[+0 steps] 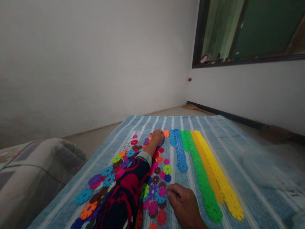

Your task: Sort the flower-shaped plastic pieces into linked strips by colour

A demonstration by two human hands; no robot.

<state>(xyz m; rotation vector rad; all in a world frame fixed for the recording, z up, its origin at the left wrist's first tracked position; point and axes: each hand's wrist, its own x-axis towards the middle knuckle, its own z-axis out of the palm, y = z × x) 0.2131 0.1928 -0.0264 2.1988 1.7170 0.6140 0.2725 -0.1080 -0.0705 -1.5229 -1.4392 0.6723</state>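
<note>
At the far side of the loose discs, my left hand (pixel 158 135) is closed, its fingertips beside an orange notched plastic disc (pixel 166 133). Whether it grips that disc or another is hidden. My right hand (pixel 184 203) is nearer, also closed, with thumb and fingers together next to a blue disc with a pink centre (pixel 161 192). Anything between those fingers cannot be made out. Mixed flower-shaped discs (pixel 108 171) lie scattered under and around my left forearm. To the right, overlapping discs form a blue row (pixel 181 152), a green row (pixel 202 178) and a yellow row (pixel 221 171).
A blue striped cloth (pixel 95 187) covers the table. Clear plastic bags (pixel 269 165) lie at its right side. Fabric-covered furniture (pixel 43 171) stands at the left. Behind are a white wall (pixel 95 63) and a dark-framed window (pixel 252 31).
</note>
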